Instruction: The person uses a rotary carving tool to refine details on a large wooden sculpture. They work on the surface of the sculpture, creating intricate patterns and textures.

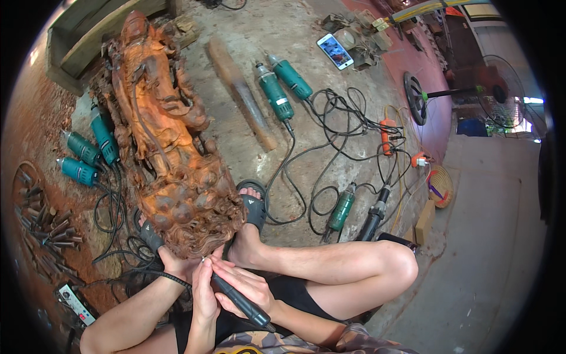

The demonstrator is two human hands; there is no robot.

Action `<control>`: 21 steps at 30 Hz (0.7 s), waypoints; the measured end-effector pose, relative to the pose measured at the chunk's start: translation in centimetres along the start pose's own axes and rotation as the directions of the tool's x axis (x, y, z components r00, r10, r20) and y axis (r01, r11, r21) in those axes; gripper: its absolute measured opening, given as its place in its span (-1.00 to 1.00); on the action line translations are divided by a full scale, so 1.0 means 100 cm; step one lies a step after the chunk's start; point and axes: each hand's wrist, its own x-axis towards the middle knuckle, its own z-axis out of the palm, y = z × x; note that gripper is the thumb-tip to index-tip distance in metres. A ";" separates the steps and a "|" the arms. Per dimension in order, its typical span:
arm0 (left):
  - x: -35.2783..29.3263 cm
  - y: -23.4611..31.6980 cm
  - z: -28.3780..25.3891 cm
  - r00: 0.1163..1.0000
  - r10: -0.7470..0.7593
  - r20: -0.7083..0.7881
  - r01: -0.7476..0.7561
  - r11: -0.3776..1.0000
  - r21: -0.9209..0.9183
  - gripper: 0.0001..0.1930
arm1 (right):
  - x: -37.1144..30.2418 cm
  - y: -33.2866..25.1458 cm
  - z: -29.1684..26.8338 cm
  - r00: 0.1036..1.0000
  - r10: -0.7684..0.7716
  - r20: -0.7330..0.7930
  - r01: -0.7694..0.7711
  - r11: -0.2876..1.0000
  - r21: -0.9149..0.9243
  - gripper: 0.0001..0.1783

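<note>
A black handheld rotary carving tool is held at a slant, its thin tip up against the lower end of a carved wooden statue. My right hand wraps its fingers over the tool's body. Pressed to the front of the tool near the tip is my left hand, its fingers closed together. The orange-brown statue lies on its back, its curly carved base between my sandalled feet. My hands hide part of the tool's front end and the spot beneath it.
Teal power grinders with tangled black cables lie right of the statue, others left. A wooden club, a phone, a green grinder, carving bits, a power strip and a fan surround me.
</note>
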 end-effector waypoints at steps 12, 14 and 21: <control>0.001 -0.006 -0.006 0.992 0.108 0.072 -0.115 0.988 0.099 -0.58 | -0.007 0.011 0.011 0.998 -0.056 0.001 0.056 0.986 -0.158 -0.47; 0.002 -0.004 -0.007 0.995 0.064 0.070 -0.071 0.991 0.112 -0.57 | -0.006 0.011 0.012 0.999 -0.048 0.020 0.051 0.985 -0.163 -0.47; 0.005 -0.001 -0.007 0.995 0.085 0.044 -0.089 0.991 0.104 -0.55 | -0.005 0.013 0.015 0.999 -0.038 0.029 0.042 0.983 -0.181 -0.45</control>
